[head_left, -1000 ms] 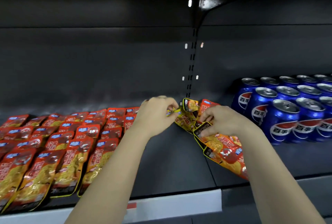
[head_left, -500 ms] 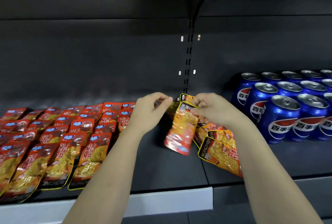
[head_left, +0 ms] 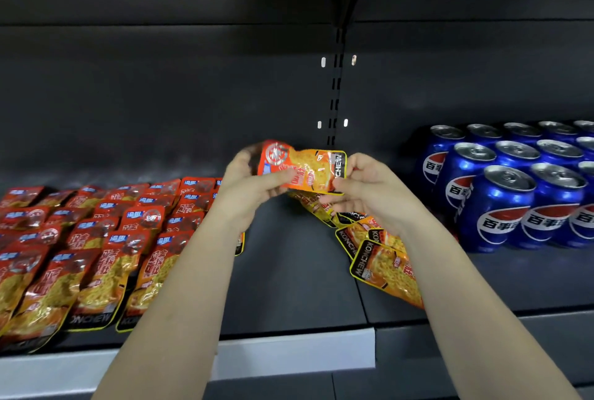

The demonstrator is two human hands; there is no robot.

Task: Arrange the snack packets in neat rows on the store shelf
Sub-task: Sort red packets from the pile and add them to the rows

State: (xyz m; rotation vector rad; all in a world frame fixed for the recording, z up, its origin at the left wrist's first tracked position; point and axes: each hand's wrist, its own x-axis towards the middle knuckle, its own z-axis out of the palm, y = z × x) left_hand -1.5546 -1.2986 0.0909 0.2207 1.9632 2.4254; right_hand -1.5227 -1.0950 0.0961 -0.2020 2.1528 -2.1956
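Down at the near lip of the dark shelf (head_left: 289, 290), neat rows of packets (head_left: 96, 255) fill the left and a loose pile (head_left: 382, 258) lies right of centre. Above it, left hand (head_left: 244, 187) and right hand (head_left: 369, 187) each pinch one end of an orange packet (head_left: 305, 171), held sideways off the shelf. Blue cans (head_left: 514, 194) stand far right.
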